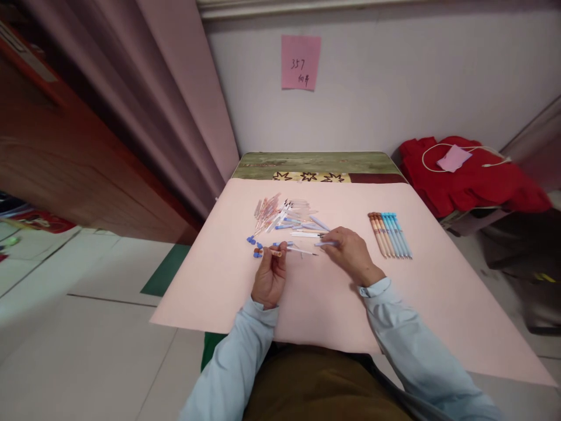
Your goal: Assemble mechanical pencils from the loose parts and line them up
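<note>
The left hand (pixel 269 279) pinched a beige-and-brown pen piece (pixel 276 253), the right hand (pixel 349 251) a blue barrel (pixel 321 243), both left of the row of pens (pixel 390 235). Beyond that row, leftward, a pink note (pixel 301 62) read "357".

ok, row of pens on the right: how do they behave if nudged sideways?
Likely to roll somewhat, since the pens look slim and lie flat, though the chunkier tops may make it uneven. Several would probably shift together, being packed side by side. Each should be fairly stiff, judging by the straight barrels.
</note>
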A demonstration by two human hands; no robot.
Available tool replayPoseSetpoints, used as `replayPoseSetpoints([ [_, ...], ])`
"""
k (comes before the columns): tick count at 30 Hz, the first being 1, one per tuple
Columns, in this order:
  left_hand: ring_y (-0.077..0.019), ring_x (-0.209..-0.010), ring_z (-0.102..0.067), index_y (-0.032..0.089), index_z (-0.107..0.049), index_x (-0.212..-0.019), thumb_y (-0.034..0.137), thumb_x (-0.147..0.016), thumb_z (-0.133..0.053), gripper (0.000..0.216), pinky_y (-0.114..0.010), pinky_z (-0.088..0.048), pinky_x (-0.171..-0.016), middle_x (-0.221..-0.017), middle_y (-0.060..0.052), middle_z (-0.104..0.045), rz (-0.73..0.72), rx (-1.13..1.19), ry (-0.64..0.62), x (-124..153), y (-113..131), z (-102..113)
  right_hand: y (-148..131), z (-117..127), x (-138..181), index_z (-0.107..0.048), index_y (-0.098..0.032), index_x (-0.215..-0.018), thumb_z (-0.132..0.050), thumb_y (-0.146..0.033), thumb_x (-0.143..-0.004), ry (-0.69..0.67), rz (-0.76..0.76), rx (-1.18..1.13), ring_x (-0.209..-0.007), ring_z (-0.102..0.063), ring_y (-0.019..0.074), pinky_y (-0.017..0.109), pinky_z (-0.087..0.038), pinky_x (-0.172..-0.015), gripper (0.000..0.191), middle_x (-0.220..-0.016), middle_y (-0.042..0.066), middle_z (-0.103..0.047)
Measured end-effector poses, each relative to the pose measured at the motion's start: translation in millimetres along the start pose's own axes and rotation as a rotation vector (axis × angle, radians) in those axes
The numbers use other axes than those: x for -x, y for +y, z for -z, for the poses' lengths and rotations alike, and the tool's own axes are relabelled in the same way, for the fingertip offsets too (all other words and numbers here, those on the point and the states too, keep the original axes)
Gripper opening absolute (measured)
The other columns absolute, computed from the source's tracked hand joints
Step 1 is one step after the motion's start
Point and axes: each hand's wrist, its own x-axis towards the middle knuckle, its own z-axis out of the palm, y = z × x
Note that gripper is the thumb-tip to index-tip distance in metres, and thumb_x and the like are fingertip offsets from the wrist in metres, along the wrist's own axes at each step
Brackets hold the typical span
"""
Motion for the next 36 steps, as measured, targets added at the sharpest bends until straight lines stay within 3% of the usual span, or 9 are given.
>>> replayPoseSetpoints([
  [7,-0.0102,-0.092,-0.073,0.015,-0.068,-0.074,0.016,-0.103,-0.035,0.043,-0.013,-0.058,-0.08,-0.075,0.0,-0.072,0.023,0.018,-0.012,-0.2,0.9,3.0,0.3,-16.3,-10.5,-0.073,-0.022,-0.095,-0.056,-0.032,-0.093,0.15,-0.053,0.088,-0.093,-0.058,0.0231,0.035,-0.038,-0.084,0.02,-0.097,0.008,-0.069],
  [15,-0.0122,-0.097,-0.072,0.017,-0.07,-0.078,0.019,-0.1,-0.046,0.033,-0.016,-0.059,-0.082,-0.08,-0.001,-0.073,0.027,0.023,-0.042,-4.7,1.8,10.4,1.3,-18.8,-18.5,-0.069,-0.021,-0.091,-0.053,-0.032,-0.094,0.118,-0.037,0.136,-0.088,-0.056,0.024,0.036,-0.035,-0.081,0.02,-0.091,0.009,-0.068],
  [18,-0.012,-0.1,-0.071,0.017,-0.07,-0.077,0.018,-0.1,-0.045,0.034,-0.016,-0.059,-0.083,-0.081,-0.001,-0.073,0.027,0.041,-0.022,-6.3,2.3,11.8,-1.7,-8.5,-14.8,-0.067,-0.02,-0.093,-0.051,-0.032,-0.094,0.146,-0.066,0.051,-0.084,-0.056,0.023,0.034,-0.036,-0.078,0.02,-0.088,0.008,-0.068],
  [21,-0.0108,-0.1,-0.071,0.017,-0.07,-0.081,0.019,-0.101,-0.044,0.033,-0.015,-0.058,-0.083,-0.082,-0.001,-0.072,0.028,0.063,-0.005,-6.7,4.0,11.3,0.9,9.1,-7.6,-0.066,-0.021,-0.105,-0.054,-0.036,-0.092,0.132,-0.131,-0.206,-0.077,-0.057,0.0199,0.031,-0.039,-0.072,0.024,-0.086,0.005,-0.067],
  [24,-0.0108,-0.098,-0.071,0.017,-0.071,-0.091,0.021,-0.102,-0.041,0.032,-0.014,-0.059,-0.08,-0.082,-0.002,-0.072,0.01,0.078,-0.001,-5.9,6.7,9.0,9.4,27.2,-0.5,-0.061,-0.019,-0.124,-0.058,-0.042,-0.089,-0.013,-0.135,-0.505,-0.075,-0.056,0.0174,0.028,-0.041,-0.066,0.042,-0.088,0.004,-0.065],
  [29,-0.0113,-0.094,-0.072,0.014,-0.068,-0.102,0.023,-0.104,-0.036,0.033,-0.013,-0.059,-0.076,-0.08,-0.004,-0.072,-0.019,0.107,0.012,-3.9,11.0,4.7,22.8,43.3,3.5,-0.071,-0.017,-0.106,-0.061,-0.049,-0.085,-0.53,-0.213,-0.664,-0.06,-0.046,0.0119,0.024,-0.031,-0.052,0.04,-0.072,0.0,-0.061],
  [32,-0.011,-0.09,-0.073,0.015,-0.066,-0.111,0.024,-0.104,-0.038,0.03,-0.014,-0.06,-0.076,-0.076,-0.002,-0.07,-0.011,0.129,-0.013,-3.1,12.0,3.0,25.4,45.3,3.0,-0.072,-0.016,-0.102,-0.065,-0.049,-0.082,-0.617,-0.233,-0.696,-0.055,-0.041,0.0097,0.023,-0.027,-0.05,0.04,-0.066,-0.002,-0.057],
  [36,-0.011,-0.089,-0.073,0.014,-0.064,-0.114,0.023,-0.104,-0.034,0.033,-0.014,-0.06,-0.075,-0.075,-0.002,-0.071,0.002,0.142,-0.011,-3.1,11.8,2.6,22.3,45.5,2.6,-0.072,-0.016,-0.095,-0.069,-0.05,-0.079,-0.668,-0.205,-0.738,-0.058,-0.045,0.0099,0.023,-0.032,-0.053,0.038,-0.069,-0.002,-0.06],
])
